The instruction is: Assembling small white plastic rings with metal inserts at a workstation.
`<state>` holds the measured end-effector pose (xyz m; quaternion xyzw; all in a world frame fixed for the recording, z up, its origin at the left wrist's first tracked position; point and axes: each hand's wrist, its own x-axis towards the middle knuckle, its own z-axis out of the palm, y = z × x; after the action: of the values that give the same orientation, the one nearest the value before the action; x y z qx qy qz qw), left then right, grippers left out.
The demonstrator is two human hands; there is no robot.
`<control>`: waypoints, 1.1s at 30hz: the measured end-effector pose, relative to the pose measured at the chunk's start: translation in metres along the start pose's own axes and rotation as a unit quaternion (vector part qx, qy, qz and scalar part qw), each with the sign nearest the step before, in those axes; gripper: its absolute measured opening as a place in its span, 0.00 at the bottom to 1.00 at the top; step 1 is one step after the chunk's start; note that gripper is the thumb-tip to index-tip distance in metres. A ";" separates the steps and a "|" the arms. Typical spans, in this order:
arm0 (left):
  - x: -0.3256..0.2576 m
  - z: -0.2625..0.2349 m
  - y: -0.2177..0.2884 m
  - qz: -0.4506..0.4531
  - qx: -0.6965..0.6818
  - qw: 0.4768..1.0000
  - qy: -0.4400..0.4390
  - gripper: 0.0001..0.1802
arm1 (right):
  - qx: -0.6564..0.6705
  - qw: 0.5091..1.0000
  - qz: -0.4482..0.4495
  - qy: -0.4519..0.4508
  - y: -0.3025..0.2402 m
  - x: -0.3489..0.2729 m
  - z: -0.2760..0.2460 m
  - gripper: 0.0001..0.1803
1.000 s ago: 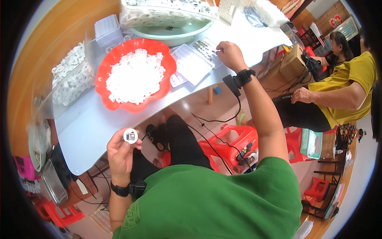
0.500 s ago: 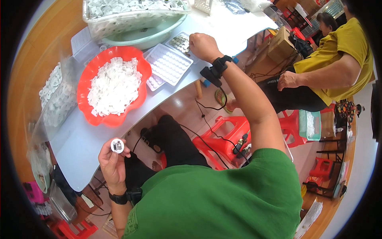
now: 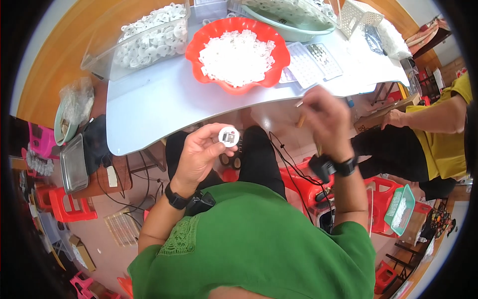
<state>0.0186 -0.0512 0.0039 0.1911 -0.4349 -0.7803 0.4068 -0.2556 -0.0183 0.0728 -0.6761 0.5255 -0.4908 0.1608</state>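
Between the thumb and fingers of my left hand (image 3: 198, 155) is a small round white plastic housing (image 3: 222, 130), its face with dark and metallic inner parts turned up. My right hand (image 3: 329, 118), smeared by motion, is over the floor just off the table's front edge. A small shiny piece (image 3: 299, 104) shows at its fingertips, too little of it to name. Beyond that hand lie a white tray with round pockets (image 3: 304, 70) and a tray of silvery discs (image 3: 324, 59). A red scalloped bowl (image 3: 196, 55) heaped with small white plastic pieces (image 3: 236, 57) stands nearer the left hand.
At the table's back left, a clear bin (image 3: 107, 57) holds white plastic parts. A pale green basin (image 3: 294, 34) and a white perforated basket (image 3: 359, 17) stand at the back right. Another person in a yellow shirt (image 3: 450, 127) is at right, near red stools (image 3: 386, 192).
My right hand has come back from the disc tray toward my body, now with a small shiny piece at its fingertips. My left hand still holds the housing. The view has turned to the left.
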 end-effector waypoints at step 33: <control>-0.057 0.032 0.006 0.028 0.103 0.994 -0.025 0.14 | -0.097 0.983 -0.125 -0.092 -0.080 -0.068 0.083 0.07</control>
<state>0.0343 0.0093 0.0238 0.2003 -0.5284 -0.7238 0.3959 -0.1399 0.0476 0.0596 -0.7910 0.4651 -0.3894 0.0798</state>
